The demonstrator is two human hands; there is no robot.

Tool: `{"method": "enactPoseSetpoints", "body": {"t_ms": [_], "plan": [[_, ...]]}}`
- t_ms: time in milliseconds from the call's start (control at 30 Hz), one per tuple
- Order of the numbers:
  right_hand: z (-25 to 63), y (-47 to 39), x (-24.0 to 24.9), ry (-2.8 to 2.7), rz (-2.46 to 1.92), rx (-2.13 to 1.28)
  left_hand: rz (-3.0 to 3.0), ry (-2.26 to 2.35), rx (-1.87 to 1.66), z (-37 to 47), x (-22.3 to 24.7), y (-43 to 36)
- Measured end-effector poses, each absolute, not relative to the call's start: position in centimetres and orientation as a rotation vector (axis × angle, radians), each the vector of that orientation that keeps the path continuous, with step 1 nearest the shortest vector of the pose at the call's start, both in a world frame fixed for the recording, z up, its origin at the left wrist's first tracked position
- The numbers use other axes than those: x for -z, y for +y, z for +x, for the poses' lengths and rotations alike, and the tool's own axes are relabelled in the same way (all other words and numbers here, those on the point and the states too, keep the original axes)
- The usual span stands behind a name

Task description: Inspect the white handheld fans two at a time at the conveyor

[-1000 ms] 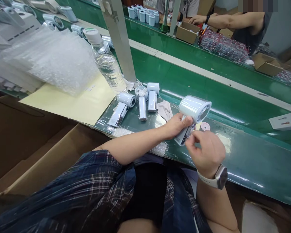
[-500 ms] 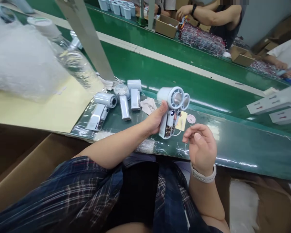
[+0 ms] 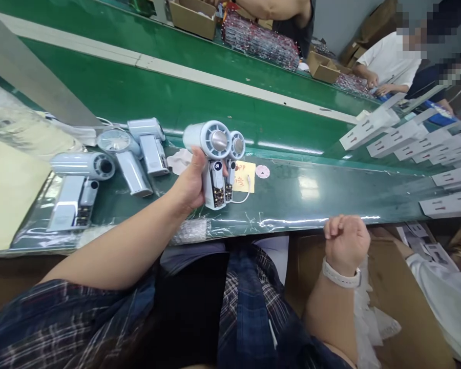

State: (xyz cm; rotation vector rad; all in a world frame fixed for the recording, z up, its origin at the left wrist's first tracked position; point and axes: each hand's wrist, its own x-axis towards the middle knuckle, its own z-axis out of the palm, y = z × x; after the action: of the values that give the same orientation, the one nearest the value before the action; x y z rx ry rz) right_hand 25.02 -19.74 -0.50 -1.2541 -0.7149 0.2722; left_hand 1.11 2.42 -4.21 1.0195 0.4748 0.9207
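My left hand (image 3: 194, 179) is wrapped round a pale blue handheld fan (image 3: 218, 141), holding it upright over the bench. The fan's handle is open at the front, with a circuit board and a small lit display showing. A second fan (image 3: 237, 145) stands right behind it, and I cannot tell whether my fingers grip that one too. To the right, past the bench's front edge, my right hand (image 3: 348, 241) has its fingers curled in, with nothing seen in it. Left of the held fan are more fans: one with an open handle (image 3: 80, 166), one face-up (image 3: 128, 164) and another behind (image 3: 149, 143).
A yellow note (image 3: 244, 176), a white cable (image 3: 249, 192) and a round pink label (image 3: 262, 171) lie beside the fans. White boxes (image 3: 369, 128) line the right side. A grey post (image 3: 42, 66) rises at left. Co-workers sit across the green bench (image 3: 169, 97).
My view has turned to the right. My right hand has drawn away from the fans towards the right, and its fingers have curled in. My left hand keeps its hold.
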Motion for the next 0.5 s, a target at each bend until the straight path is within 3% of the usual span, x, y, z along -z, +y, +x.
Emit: {"method": "enactPoseSetpoints", "body": {"t_ms": [133, 333, 500], "plan": [[28.0, -24.0, 0.8, -0.623, -1.572, -0.079, 1.058, 0.326, -0.841, 0.5, 4.8, 2.8], [32.1, -27.5, 2.3, -0.792, -2.411, -0.278, 1.034, 0.246, -0.848, 0.5, 5.4, 3.1], [34.2, -28.4, 2.9, -0.93, -2.488, -0.103, 1.008, 0.349, -0.851, 0.6, 5.4, 3.5]]}}
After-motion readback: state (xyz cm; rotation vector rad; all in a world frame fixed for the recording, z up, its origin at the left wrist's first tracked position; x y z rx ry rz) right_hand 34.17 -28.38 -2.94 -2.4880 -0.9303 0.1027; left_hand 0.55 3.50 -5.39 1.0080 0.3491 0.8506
